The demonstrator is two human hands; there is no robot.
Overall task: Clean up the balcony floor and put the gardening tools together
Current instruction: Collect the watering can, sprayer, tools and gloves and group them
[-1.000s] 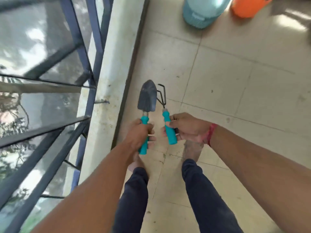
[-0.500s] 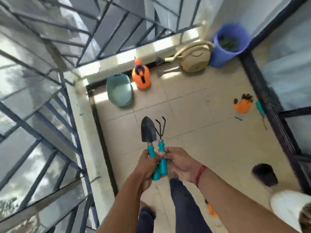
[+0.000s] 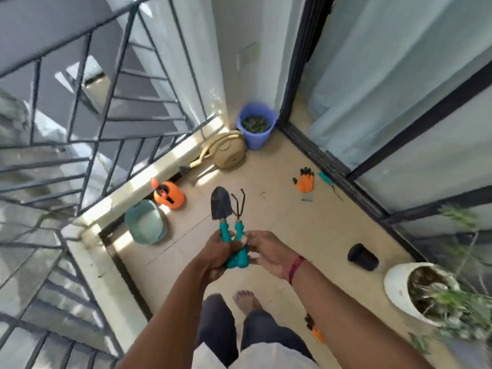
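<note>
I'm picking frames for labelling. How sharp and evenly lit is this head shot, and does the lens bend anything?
Head view: the trowel and rake at centre are fairly sharp; the plant at the right edge is smeared by motion blur; sun lands in bright patches on the ledge, while the floor lies in soft shade; the railing bars lean and fan out with wide-angle distortion.

Left hand (image 3: 217, 253), right hand (image 3: 267, 253), both curled
</note>
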